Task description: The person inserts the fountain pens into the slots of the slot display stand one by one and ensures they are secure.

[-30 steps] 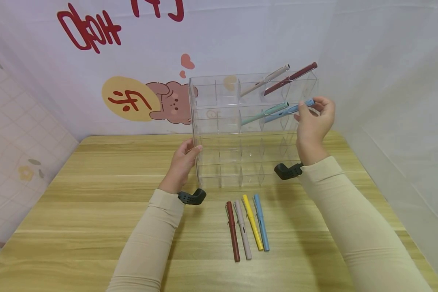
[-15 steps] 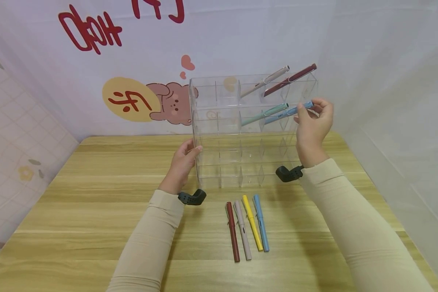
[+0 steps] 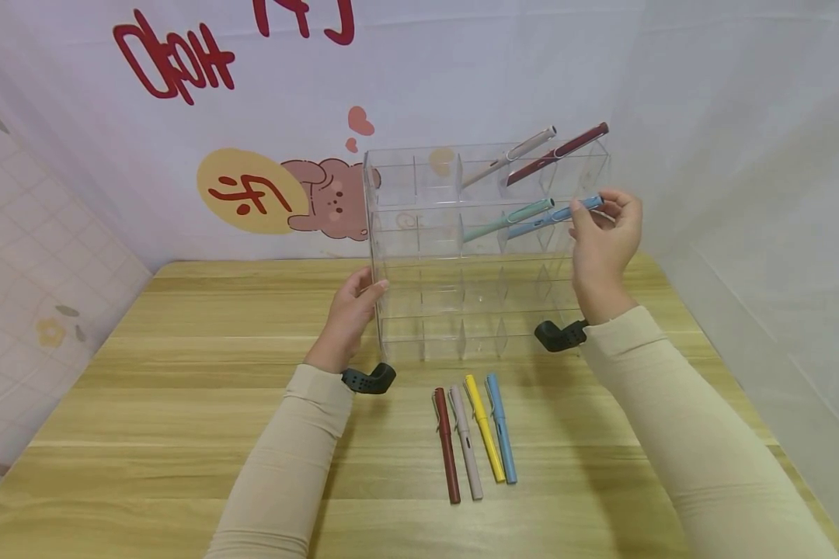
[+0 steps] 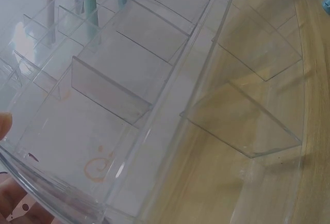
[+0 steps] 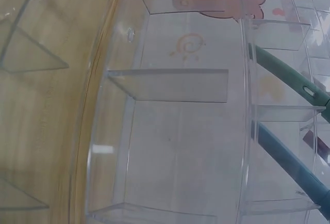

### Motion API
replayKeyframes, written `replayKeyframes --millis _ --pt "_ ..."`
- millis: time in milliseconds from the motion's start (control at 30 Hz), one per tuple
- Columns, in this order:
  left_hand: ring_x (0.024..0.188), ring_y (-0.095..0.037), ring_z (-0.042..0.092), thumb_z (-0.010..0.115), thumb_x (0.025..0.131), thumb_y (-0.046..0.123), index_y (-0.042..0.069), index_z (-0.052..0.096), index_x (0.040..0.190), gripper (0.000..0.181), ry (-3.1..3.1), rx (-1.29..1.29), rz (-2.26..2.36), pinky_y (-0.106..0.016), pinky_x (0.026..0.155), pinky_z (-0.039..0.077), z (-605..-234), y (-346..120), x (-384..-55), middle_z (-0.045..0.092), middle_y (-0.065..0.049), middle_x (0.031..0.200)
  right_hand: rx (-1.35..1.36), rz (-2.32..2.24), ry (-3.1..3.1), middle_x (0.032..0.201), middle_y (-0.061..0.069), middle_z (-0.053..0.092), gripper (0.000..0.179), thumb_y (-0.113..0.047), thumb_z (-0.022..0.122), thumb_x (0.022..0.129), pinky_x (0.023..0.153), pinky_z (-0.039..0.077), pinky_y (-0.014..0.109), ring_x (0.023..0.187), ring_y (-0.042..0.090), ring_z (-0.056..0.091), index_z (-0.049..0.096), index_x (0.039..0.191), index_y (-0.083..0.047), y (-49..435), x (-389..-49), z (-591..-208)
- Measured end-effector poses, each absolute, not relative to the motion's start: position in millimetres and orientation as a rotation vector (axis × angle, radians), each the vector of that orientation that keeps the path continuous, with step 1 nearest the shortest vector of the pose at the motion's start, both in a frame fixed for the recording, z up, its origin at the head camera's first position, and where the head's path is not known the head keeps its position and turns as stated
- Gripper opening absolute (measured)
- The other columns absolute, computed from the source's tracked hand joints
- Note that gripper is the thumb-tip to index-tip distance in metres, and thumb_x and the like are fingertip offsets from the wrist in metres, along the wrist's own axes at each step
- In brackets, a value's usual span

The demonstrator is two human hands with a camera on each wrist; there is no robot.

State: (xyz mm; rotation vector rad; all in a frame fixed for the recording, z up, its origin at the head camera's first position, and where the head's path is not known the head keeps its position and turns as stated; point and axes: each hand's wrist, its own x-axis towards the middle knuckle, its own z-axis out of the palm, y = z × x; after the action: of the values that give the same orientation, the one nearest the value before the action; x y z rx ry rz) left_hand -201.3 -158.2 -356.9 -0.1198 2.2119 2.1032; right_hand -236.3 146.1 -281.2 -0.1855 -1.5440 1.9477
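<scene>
Lowered slightly since earlier, right hand (image 3: 604, 244) in head view is pinching the blue pen (image 3: 552, 218) inside the rack (image 3: 426, 205), left hand (image 4: 11, 195) in left wrist view is gripping the rack, and in right wrist view early release is perhaps risking slipping.

Loose pens (image 3: 485, 428) were russet, mauve-grey, yellow, blue; racked pens (image 3: 562, 151) were beige, maroon, mint, blue; rack (image 3: 419, 208), colourless; tabletop (image 3: 182, 373), yellow-brown wood grain; sleeves (image 3: 685, 435), plain beige.

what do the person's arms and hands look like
Long, plain beige sleeves, slightly creased, reach both wrists. A black, hooked device with small dark dots sits at each wrist; no cable shows. The left hand and right hand are gloveless.
</scene>
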Motion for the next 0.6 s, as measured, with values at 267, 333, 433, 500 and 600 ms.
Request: replayKeyframes --millis 267,333,433,500,600 --pt "0.137 -0.024 0.035 0.056 0.098 0.032 0.013 0.038 0.146 0.055 2.216 -0.13 2.103 -0.049 0.11 0.031 -357 -157 -202 0.039 -0.006 0.148 -0.194 1.954 -1.556 0.105 0.001 0.047 0.045 0.001 0.071 0.083 0.079 0.05 0.022 0.095 0.013 0.053 0.047 0.12 -0.01 155 -223 -285" --pt "0.138 -0.024 0.035 0.055 0.098 0.032 0.013 0.037 0.147 0.056 2.222 -0.126 2.092 -0.05 0.11 0.03 -357 -157 -202 0.039 -0.006 0.149 -0.192 1.946 -1.595 0.107 0.001 0.046 0.046 0.002 0.069 0.084 0.082 0.049 0.022 0.096 0.013 0.052 0.045 0.122 -0.009 156 -215 -289" --pt "0.137 -0.024 0.035 0.055 0.098 0.032 0.012 0.036 0.147 0.056 2.223 -0.123 2.091 -0.05 0.11 0.03 -356 -156 -202 0.039 -0.006 0.148 -0.168 1.916 -1.716 0.108 0.001 0.046 0.046 0.001 0.067 0.085 0.084 0.047 0.022 0.097 0.013 0.051 0.044 0.123 -0.009 157 -200 -297" --pt "0.136 -0.024 0.036 0.055 0.098 0.031 0.011 0.037 0.147 0.055 2.219 -0.125 2.101 -0.05 0.11 0.031 -356 -156 -202 0.04 -0.006 0.147 -0.146 1.886 -1.828 0.109 -0.001 0.045 0.045 -0.001 0.067 0.086 0.083 0.046 0.021 0.098 0.012 0.051 0.043 0.123 -0.009 158 -191 -305" --pt "0.135 -0.024 0.038 0.055 0.098 0.028 0.01 0.038 0.146 0.054 2.21 -0.132 2.117 -0.05 0.109 0.032 -356 -156 -202 0.041 -0.007 0.146 -0.126 1.836 -1.978 0.109 -0.003 0.046 0.043 -0.004 0.067 0.087 0.082 0.047 0.017 0.098 0.01 0.052 0.044 0.123 -0.011 158 -180 -316"
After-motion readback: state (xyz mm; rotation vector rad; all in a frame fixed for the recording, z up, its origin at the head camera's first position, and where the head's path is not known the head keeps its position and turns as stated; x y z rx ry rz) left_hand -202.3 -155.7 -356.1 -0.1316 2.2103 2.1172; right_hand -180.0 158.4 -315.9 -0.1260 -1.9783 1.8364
